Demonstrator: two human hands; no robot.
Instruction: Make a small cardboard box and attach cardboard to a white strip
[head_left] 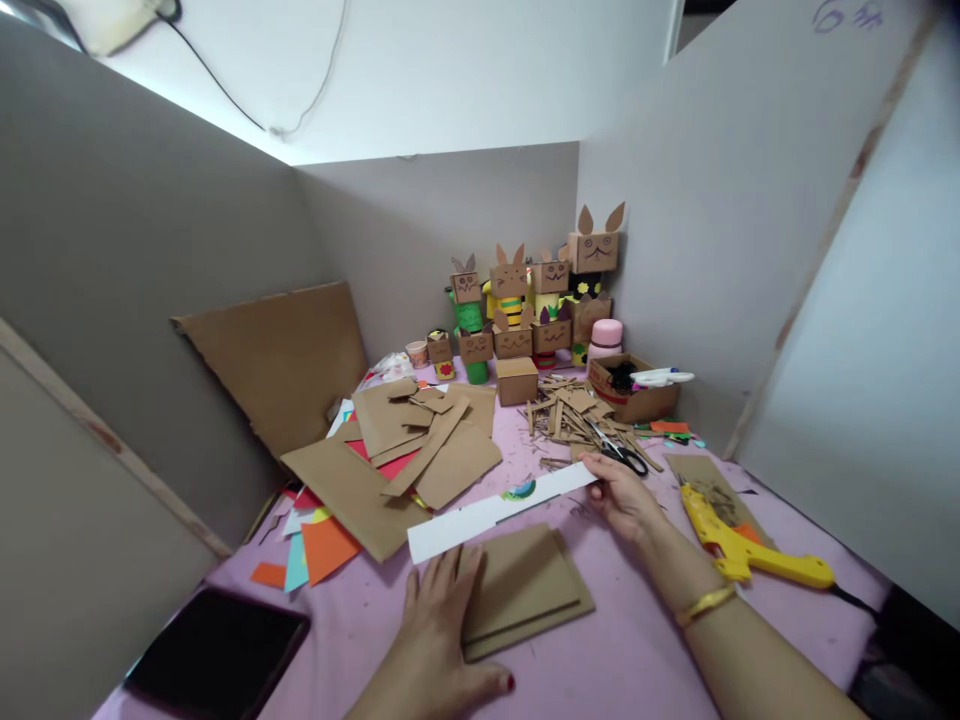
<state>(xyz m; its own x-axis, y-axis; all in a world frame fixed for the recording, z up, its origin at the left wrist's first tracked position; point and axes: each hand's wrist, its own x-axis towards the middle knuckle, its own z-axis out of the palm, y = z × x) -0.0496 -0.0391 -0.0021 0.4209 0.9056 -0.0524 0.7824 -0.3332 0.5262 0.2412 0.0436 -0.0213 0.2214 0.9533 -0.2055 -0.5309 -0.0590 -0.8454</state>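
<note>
A long white strip (457,525) with a green and blue printed mark slants above the cardboard. My right hand (621,497) pinches its right end between thumb and fingers. Near the strip's left end, my left hand (439,625) lies flat with thumb spread out, its fingertips by the strip's lower edge. Under and beside those fingers are stacked rectangular cardboard pieces (525,585), one slightly offset on the other. Whether the left fingertips touch the strip I cannot tell.
Cardboard sheets (457,465) and coloured paper (330,548) lie left. Cardboard scraps (562,412) and scissors (622,455) are beyond my right hand. A yellow glue gun (750,555) lies right, a black tablet-like slab (217,650) front left. Cardboard animal figures (514,335) stand behind.
</note>
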